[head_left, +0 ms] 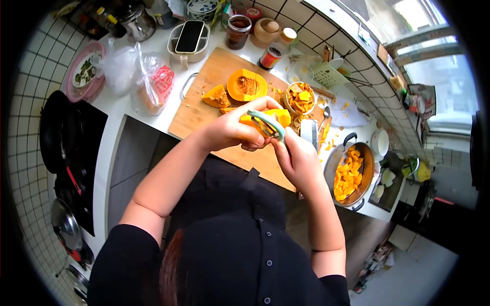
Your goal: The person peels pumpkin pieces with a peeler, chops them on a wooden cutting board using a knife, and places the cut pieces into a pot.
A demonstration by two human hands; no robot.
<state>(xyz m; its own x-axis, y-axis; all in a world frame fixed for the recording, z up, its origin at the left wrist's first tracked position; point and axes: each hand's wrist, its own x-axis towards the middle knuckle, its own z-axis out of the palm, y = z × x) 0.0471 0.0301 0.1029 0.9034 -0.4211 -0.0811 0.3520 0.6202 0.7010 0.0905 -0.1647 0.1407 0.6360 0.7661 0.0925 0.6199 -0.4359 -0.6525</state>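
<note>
Over the wooden cutting board (197,116), my left hand (239,127) is closed around a yellow pumpkin piece (282,117). A pale green peeler (276,125) lies against that piece, its handle pinched by my right hand (295,151). Behind my hands, a halved pumpkin (247,84) rests on the board with its seedy side up, beside a smaller seeded wedge (216,97). A bowl of peelings (301,98) stands at the board's right side. The cleaver blade (309,130) is partly hidden behind my right hand.
A steel pot (368,178) with cut pumpkin stands at the right. Jars (238,32), a bottle (270,55) and a phone on a container (189,37) line the back. Plastic bags (153,86) and a pink basket (71,81) are left, near the black stove (92,158).
</note>
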